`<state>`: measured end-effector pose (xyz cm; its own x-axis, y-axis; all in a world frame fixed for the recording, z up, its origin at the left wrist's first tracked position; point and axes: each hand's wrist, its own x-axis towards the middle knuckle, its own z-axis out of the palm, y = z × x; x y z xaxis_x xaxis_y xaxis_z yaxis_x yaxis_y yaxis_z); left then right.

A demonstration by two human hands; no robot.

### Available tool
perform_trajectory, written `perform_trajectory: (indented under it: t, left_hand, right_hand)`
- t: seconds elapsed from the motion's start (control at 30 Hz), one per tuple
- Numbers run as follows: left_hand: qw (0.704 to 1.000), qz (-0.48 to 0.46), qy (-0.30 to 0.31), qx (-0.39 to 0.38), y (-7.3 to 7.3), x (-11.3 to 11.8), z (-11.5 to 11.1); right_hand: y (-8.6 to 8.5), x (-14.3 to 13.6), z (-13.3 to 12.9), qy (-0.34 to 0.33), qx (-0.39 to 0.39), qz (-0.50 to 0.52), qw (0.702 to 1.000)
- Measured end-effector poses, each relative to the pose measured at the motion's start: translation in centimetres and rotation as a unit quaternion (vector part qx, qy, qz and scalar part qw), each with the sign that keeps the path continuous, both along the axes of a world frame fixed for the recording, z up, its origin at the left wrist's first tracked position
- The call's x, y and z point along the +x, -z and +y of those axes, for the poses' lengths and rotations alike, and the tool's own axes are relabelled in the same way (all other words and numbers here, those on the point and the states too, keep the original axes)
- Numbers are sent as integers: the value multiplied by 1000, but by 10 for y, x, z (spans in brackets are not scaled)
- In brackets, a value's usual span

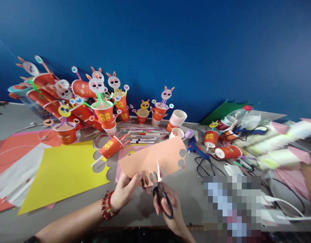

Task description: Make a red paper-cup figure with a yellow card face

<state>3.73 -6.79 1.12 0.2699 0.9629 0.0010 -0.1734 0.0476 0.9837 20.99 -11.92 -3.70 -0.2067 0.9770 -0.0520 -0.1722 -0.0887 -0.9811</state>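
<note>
Peach-coloured paper (145,155) is gripped along its lower left edge by my left hand (129,187), thumb on top. Several rounded holes are cut along the sheet's near edge and right end. My right hand (172,207) holds black-handled scissors (159,173), fingers through the loops. Their pointed metal blades lie across the paper at the cut edge; I cannot tell how far apart the blades are. Under the peach sheet lies pink paper (119,165). Just beyond it, a red paper cup (111,146) with straws lies on its side.
Yellow paper (66,168) spreads at left. Red cups with rabbit faces (102,113) crowd the back left. Pens (145,135) and stacked cups (177,118) are behind the sheet. A blue glue gun (196,148), cables and rolled paper bundles (282,135) lie at right.
</note>
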Motion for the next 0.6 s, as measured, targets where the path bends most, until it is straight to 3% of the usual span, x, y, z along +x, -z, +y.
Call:
perform_trajectory:
  t: [0.6]
  left_hand:
    - [999,-46,6,-21,3,3,1]
  right_hand:
    - [-5,0,1,13,5,-35,999]
